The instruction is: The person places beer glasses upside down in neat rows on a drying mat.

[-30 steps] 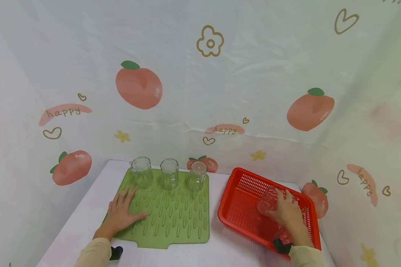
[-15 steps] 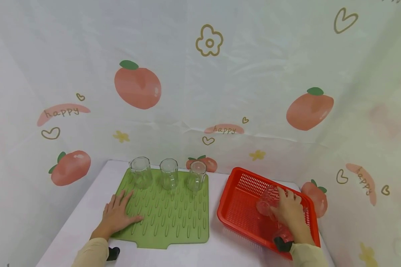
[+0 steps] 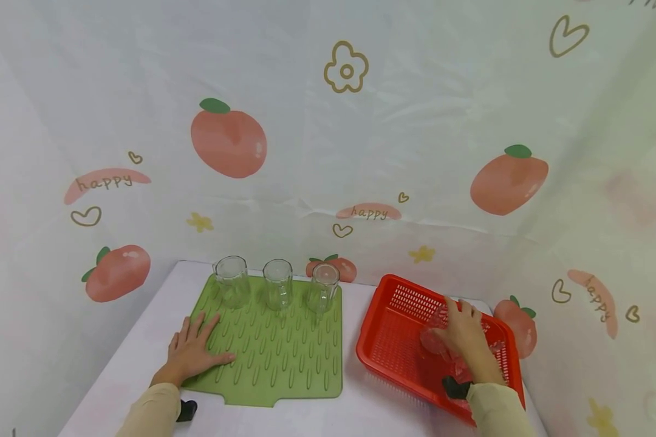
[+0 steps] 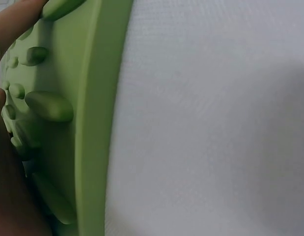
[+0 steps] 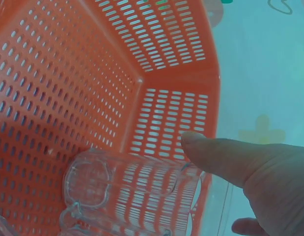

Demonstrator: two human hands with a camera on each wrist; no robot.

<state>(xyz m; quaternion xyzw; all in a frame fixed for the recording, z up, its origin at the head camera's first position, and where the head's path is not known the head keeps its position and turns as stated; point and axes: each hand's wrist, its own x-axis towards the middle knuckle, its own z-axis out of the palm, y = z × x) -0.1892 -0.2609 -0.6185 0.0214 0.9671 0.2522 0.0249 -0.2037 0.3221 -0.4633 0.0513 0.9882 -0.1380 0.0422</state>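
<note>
My left hand (image 3: 193, 352) lies with spread fingers on the left side of a green ridged drying mat (image 3: 276, 358). In the left wrist view the mat's raised edge (image 4: 95, 118) shows beside part of that hand. My right hand (image 3: 466, 332) is inside a red basket (image 3: 379, 358), over a clear glass mug (image 3: 430, 342) that lies on its side. In the right wrist view the thumb (image 5: 215, 155) stretches out by the rim end of this glass mug (image 5: 142, 191). The other fingers are mostly hidden there.
Three glass mugs stand in a row along the mat's far edge: left (image 3: 232, 285), middle (image 3: 278, 288) and right (image 3: 324, 291). More clear glass (image 3: 460, 369) lies in the basket, partly under my right arm. A printed cloth (image 3: 306, 152) hangs behind the table.
My right hand has shifted slightly left and away from me over the lying glass mug, which stays in place. The left hand slid a little left on the mat, then stayed.
</note>
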